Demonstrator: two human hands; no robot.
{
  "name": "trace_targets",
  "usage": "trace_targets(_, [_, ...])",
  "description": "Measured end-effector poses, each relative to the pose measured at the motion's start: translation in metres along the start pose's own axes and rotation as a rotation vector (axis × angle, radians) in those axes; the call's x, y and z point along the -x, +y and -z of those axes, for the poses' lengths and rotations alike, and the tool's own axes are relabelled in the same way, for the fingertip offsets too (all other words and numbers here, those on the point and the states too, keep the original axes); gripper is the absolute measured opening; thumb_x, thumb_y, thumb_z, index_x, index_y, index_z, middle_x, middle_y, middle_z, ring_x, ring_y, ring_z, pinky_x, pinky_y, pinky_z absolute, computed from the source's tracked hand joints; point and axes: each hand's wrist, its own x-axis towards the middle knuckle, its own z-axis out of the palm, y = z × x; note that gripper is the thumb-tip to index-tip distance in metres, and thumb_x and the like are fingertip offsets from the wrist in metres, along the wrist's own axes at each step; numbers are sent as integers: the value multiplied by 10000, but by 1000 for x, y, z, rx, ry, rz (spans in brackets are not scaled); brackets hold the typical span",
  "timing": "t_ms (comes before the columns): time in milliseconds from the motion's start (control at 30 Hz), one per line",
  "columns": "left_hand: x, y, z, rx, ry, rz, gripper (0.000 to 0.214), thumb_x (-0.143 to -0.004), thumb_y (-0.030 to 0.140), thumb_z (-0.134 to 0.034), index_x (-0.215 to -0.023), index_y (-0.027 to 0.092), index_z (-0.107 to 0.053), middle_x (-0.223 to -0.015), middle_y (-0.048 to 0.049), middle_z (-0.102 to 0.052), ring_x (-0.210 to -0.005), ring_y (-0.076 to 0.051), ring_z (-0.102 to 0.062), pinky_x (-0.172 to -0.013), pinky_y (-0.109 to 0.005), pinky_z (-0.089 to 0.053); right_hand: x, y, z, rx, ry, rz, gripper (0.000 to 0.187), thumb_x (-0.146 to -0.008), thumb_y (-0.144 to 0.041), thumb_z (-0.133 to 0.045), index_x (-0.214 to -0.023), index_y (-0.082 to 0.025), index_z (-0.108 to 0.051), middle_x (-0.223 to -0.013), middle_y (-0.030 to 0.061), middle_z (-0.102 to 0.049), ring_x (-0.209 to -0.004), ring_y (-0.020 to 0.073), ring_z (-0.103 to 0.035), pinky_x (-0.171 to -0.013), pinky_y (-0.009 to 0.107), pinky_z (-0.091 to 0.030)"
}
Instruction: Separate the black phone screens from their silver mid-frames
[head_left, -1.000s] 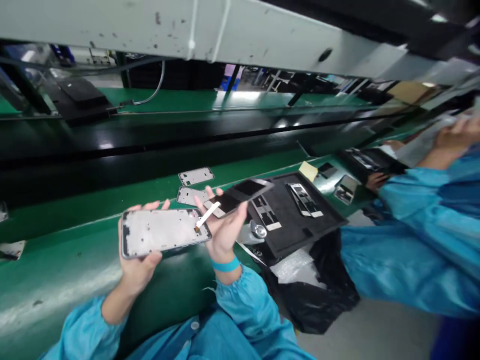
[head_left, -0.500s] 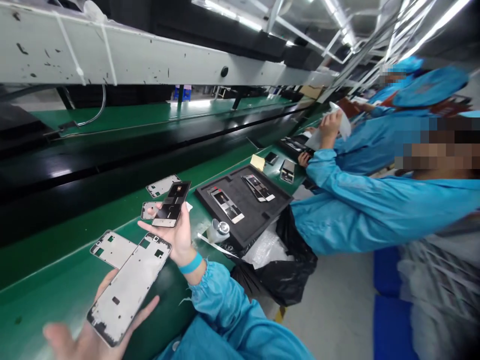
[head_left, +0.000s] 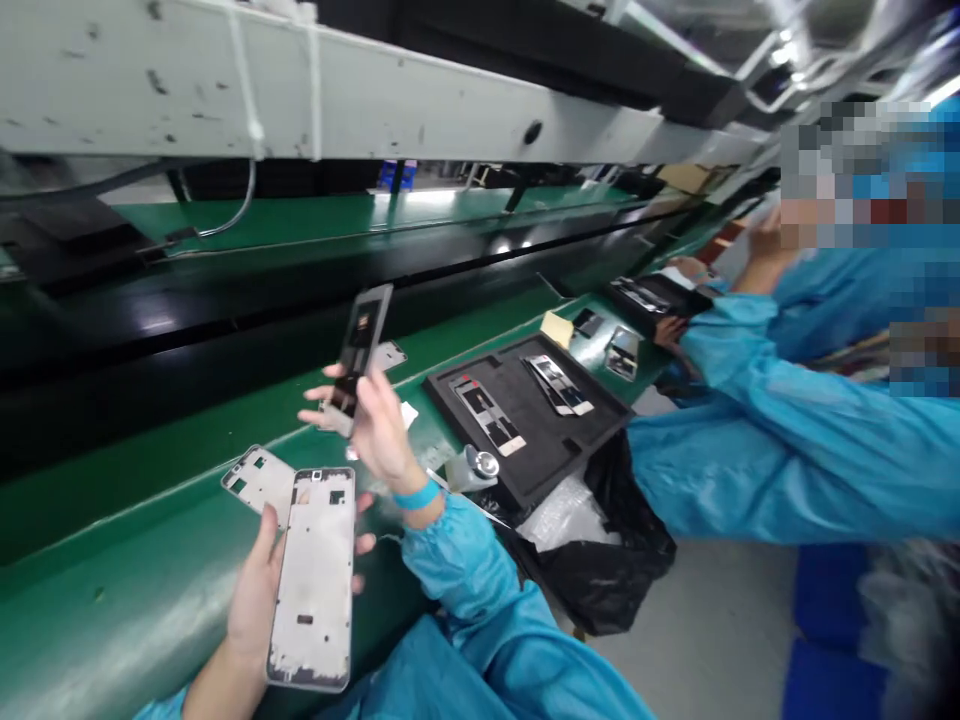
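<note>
My left hand (head_left: 251,595) is closed around the edges of a pale metal phone frame (head_left: 315,570), a flat plate with small cut-outs and dark corners. Above and to the right, my right hand (head_left: 382,430), wearing a blue wristband, grips a dark phone screen (head_left: 362,345) by its lower end, tilted nearly upright. Behind the left hand's plate, a second phone frame (head_left: 262,478) lies on the green bench, partly covered. Another pale frame (head_left: 391,355) lies beyond my right hand, largely hidden by it.
A dark foam tray (head_left: 517,440) to the right holds several phones. At its near corner stands a small bottle with a metal top (head_left: 480,465). A black plastic bag (head_left: 622,580) hangs at the bench edge. A co-worker's blue sleeve (head_left: 727,370) is farther right.
My left hand has swung the phone frame from slanted to nearly upright in view. My right hand has raised and tipped the screen onto its edge. The view has shifted left.
</note>
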Motion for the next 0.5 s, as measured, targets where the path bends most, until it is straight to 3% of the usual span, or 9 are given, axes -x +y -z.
trace_targets(67, [-8, 9, -10, -96, 123, -59, 691, -1043, 742, -502, -1347, 202, -806, -1358, -141, -790, -912, -238, -835, -811, -325, -688, 15, -22, 15, 260, -16, 164, 533, -915, -629, -790, -1292, -274, -662, -1328, 69, -673, -1087, 254, -765, -946, 523, -709])
trace_targets(133, [-21, 23, -22, -211, 206, -217, 735, -993, 783, -569, -1264, 150, -826, -1129, -158, -847, -845, -237, -817, -777, -324, -681, 36, -40, 35, 586, -73, 287, 650, -919, -538, -831, -1482, -279, -633, -1434, 121, -618, -1165, 286, -746, -1022, 532, -674])
trace_targets(167, [-29, 32, -27, -263, 233, -343, 727, -984, 793, -572, -1285, 175, -810, -1145, -137, -843, -858, -239, -814, -787, -345, -686, 45, -46, 44, 759, -134, 307, 696, -914, -486, -853, -1536, -282, -618, -1463, 136, -600, -1207, 307, -733, -1055, 544, -656])
trace_targets(233, [-42, 48, -37, -359, 229, -589, 758, -988, 811, -538, -1519, 282, -656, -1216, -101, -823, -898, -242, -813, -826, -392, -692, 63, -54, 58, 1001, -227, 354, 701, -941, -424, -831, -1591, -300, -601, -1464, 151, -609, -1279, 348, -700, -1092, 583, -624])
trace_targets(367, [-55, 63, -55, -453, 177, -738, 831, -1035, 744, -533, -1741, 392, -272, -1279, -79, -798, -1007, -263, -816, -864, -420, -693, 89, -59, 58, 1179, -364, 409, 679, -996, -408, -762, -1638, -349, -551, -1428, 149, -645, -1271, 354, -699, -1042, 566, -645])
trace_targets(500, [-51, 62, -66, -467, 127, -794, 878, -1045, 713, -550, -1766, 384, -171, -1279, -95, -796, -1029, -268, -814, -859, -403, -690, 98, -69, 49, 1234, -453, 443, 682, -1010, -405, -745, -1654, -351, -529, -1426, 146, -649, -1287, 349, -695, -1045, 531, -650])
